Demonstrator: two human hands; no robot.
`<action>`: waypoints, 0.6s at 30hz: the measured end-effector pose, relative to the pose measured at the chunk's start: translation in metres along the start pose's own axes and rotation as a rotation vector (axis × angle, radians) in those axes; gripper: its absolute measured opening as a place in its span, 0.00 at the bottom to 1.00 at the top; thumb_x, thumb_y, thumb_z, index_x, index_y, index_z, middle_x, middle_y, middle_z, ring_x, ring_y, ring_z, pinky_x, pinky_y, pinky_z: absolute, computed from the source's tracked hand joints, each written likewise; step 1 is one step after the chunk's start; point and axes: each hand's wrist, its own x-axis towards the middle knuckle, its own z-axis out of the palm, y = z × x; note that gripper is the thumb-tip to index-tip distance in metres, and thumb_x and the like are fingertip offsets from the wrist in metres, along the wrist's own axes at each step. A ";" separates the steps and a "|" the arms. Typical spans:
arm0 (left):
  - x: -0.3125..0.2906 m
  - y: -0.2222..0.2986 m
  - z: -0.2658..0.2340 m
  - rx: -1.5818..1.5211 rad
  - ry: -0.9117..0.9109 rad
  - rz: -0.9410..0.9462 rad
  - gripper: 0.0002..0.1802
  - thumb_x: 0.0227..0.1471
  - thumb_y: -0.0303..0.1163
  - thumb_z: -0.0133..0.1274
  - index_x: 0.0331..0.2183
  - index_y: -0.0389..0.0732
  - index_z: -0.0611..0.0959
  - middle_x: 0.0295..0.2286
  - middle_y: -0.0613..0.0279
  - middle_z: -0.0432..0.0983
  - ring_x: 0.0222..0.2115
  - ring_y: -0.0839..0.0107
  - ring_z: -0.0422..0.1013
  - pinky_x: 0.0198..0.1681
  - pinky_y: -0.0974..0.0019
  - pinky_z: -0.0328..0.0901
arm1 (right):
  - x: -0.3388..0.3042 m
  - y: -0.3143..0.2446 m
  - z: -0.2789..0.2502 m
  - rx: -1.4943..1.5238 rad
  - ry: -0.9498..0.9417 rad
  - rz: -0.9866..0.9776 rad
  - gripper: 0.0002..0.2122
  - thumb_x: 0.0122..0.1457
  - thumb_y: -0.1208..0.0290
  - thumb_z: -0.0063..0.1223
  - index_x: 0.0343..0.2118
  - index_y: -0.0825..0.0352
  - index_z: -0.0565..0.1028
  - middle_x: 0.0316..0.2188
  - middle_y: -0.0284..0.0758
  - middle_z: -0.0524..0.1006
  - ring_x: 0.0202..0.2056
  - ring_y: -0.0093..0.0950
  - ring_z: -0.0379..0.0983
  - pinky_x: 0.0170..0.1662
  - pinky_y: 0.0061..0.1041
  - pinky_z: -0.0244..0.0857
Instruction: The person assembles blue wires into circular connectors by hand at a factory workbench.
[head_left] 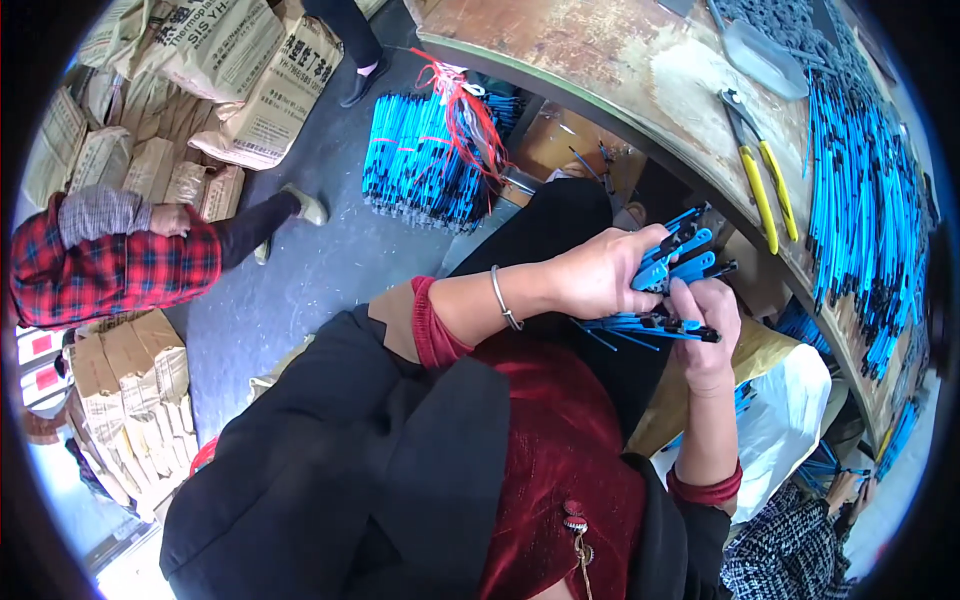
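My left hand (606,274) is closed around a bunch of blue plastic strips with black ends (690,262), which fan out past its thumb and fingers. Close beside it, my right hand (712,318) has its thumb bent in against the same bunch, its fingers curled around some of the black-tipped blue pieces. Thin blue ends (628,341) poke out below the two hands. What lies inside the palms is hidden. Both hands are above my lap, in front of the bench edge.
The wooden workbench (600,62) curves along the right, bearing yellow-handled pliers (762,180), a clear plastic scoop (765,60) and a pile of blue sticks (865,200). Tied blue bundles (420,160) stand on the floor. Paper sacks (270,100) and a walking person (120,255) are at left.
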 end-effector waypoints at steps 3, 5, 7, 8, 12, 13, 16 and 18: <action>0.001 0.003 -0.002 0.016 -0.018 -0.015 0.22 0.40 0.29 0.59 0.37 0.36 0.68 0.25 0.56 0.73 0.26 0.63 0.73 0.30 0.65 0.66 | 0.004 0.001 -0.002 -0.089 -0.035 -0.057 0.09 0.42 0.79 0.53 0.30 0.70 0.73 0.24 0.37 0.70 0.26 0.33 0.69 0.30 0.29 0.64; 0.000 0.003 -0.001 0.030 -0.029 -0.010 0.22 0.40 0.29 0.59 0.37 0.36 0.68 0.25 0.55 0.73 0.26 0.61 0.73 0.30 0.64 0.66 | 0.004 -0.001 -0.004 -0.138 -0.053 -0.086 0.10 0.43 0.78 0.54 0.31 0.70 0.74 0.23 0.37 0.70 0.26 0.34 0.68 0.30 0.29 0.64; 0.000 0.004 0.002 0.034 -0.035 -0.004 0.22 0.40 0.29 0.59 0.37 0.36 0.68 0.24 0.54 0.73 0.27 0.60 0.73 0.30 0.64 0.66 | 0.002 -0.011 -0.007 0.059 -0.113 0.199 0.09 0.46 0.75 0.54 0.33 0.70 0.74 0.23 0.34 0.70 0.26 0.30 0.68 0.30 0.27 0.63; -0.001 0.005 0.005 0.050 -0.050 0.022 0.21 0.40 0.29 0.59 0.37 0.36 0.68 0.24 0.54 0.73 0.27 0.59 0.73 0.30 0.64 0.66 | 0.001 -0.015 -0.009 0.158 -0.142 0.342 0.09 0.48 0.74 0.54 0.33 0.70 0.74 0.23 0.32 0.71 0.26 0.28 0.68 0.30 0.26 0.63; -0.004 0.007 0.011 0.096 -0.083 0.114 0.20 0.39 0.29 0.59 0.36 0.35 0.69 0.24 0.53 0.72 0.26 0.57 0.73 0.30 0.63 0.66 | -0.004 -0.021 -0.023 1.230 -0.058 1.346 0.09 0.52 0.71 0.55 0.33 0.71 0.74 0.24 0.28 0.73 0.24 0.20 0.67 0.29 0.22 0.62; -0.006 0.006 0.011 0.123 -0.069 0.140 0.20 0.39 0.28 0.59 0.35 0.35 0.70 0.24 0.53 0.72 0.26 0.56 0.73 0.30 0.64 0.66 | -0.004 -0.021 -0.022 1.214 -0.047 1.353 0.09 0.52 0.71 0.55 0.33 0.71 0.74 0.24 0.28 0.73 0.24 0.20 0.67 0.29 0.22 0.62; -0.008 0.006 0.007 0.102 -0.089 0.177 0.19 0.38 0.27 0.59 0.34 0.35 0.71 0.24 0.54 0.73 0.27 0.58 0.73 0.30 0.64 0.66 | -0.006 -0.015 -0.015 1.318 -0.219 1.527 0.09 0.53 0.70 0.55 0.29 0.73 0.75 0.24 0.25 0.74 0.24 0.15 0.67 0.30 0.18 0.61; -0.010 0.005 -0.001 0.046 -0.123 0.134 0.17 0.37 0.25 0.59 0.32 0.35 0.72 0.25 0.56 0.73 0.27 0.61 0.74 0.30 0.66 0.66 | 0.001 -0.010 -0.023 1.194 -0.307 1.458 0.10 0.52 0.69 0.56 0.28 0.72 0.75 0.23 0.26 0.74 0.24 0.15 0.67 0.29 0.17 0.61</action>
